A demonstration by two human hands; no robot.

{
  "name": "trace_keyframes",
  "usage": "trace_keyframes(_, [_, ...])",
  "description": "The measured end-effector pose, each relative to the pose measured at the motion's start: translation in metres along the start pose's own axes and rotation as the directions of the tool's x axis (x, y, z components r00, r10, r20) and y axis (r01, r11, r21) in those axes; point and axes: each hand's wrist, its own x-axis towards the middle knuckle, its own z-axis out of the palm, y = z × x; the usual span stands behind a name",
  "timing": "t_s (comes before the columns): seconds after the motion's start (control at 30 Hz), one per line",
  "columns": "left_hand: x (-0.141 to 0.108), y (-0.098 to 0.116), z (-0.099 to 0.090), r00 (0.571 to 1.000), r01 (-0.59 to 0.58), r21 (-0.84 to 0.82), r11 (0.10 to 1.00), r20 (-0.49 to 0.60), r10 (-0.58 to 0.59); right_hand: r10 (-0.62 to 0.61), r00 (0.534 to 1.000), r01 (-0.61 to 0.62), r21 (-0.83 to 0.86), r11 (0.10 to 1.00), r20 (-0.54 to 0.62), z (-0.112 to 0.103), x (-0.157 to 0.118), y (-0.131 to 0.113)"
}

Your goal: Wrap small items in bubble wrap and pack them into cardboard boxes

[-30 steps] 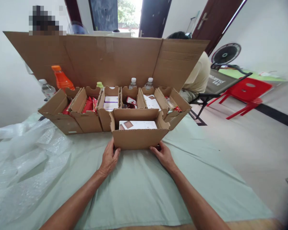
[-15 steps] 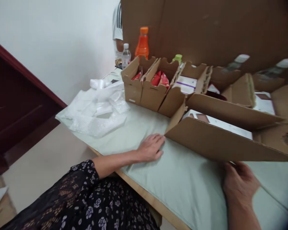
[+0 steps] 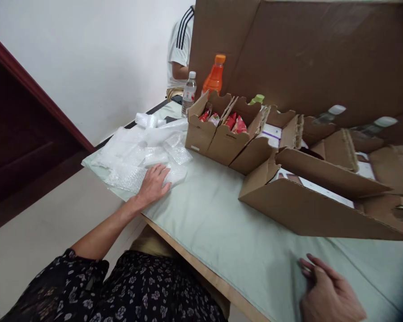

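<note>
Bubble wrap (image 3: 127, 150) lies heaped over the surface's (image 3: 218, 223) left end, by its near left corner; the left hand (image 3: 153, 183) rests palm down on its near side, fingers slightly parted, touching the film without closing round it. The right hand (image 3: 329, 286), blurred, is near the near edge, fingers half curled; I can't say whether they hold anything. A dark flat object (image 3: 170, 119) lies against the heap's far side, near a clear bottle (image 3: 189, 95) and an orange bottle (image 3: 215, 78). Toward the far edge, a tall panel (image 3: 315, 53) partly hides a person in a white sleeve (image 3: 182, 42). Before it, the leftmost box (image 3: 197, 137) holds red packets (image 3: 204, 116), the next box (image 3: 221, 146) more of them, and the third box (image 3: 255, 155) a white pack (image 3: 272, 134) with a purple stripe. The front box (image 3: 298, 212), well apart from the heap and closer to the near edge, contains a white carton (image 3: 322, 191). The film is translucent and dimpled; the boxes are brown corrugated cardboard with notched rims; a creased pale green cloth (image 3: 195, 203) covers the surface.
</note>
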Motion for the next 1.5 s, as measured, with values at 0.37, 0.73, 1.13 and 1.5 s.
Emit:
trace_keyframes(0.37, [-0.037,0.088,0.004,0.744,-0.540,-0.287,0.791,0.275,0.608,-0.656,0.401,0.794,0.114,0.597,0.639,0.064,-0.100,-0.089])
trace_keyframes(0.73, [-0.032,0.071,-0.022,0.759,-0.396,-0.263,0.880,0.444,0.475,-0.369,0.561,0.492,0.060,0.868,0.741,0.009,-0.065,-0.061])
trace_keyframes(1.13, [0.013,0.058,-0.005,0.797,0.290,-0.437,0.852,0.603,0.038,0.099,0.936,-0.172,0.195,0.966,0.338,-0.018,-0.032,-0.015])
trace_keyframes(1.5, [0.000,0.053,0.024,0.853,0.449,-0.546,0.707,0.499,-0.156,0.090,0.980,-0.114,0.132,0.985,0.176,-0.007,-0.029,0.009])
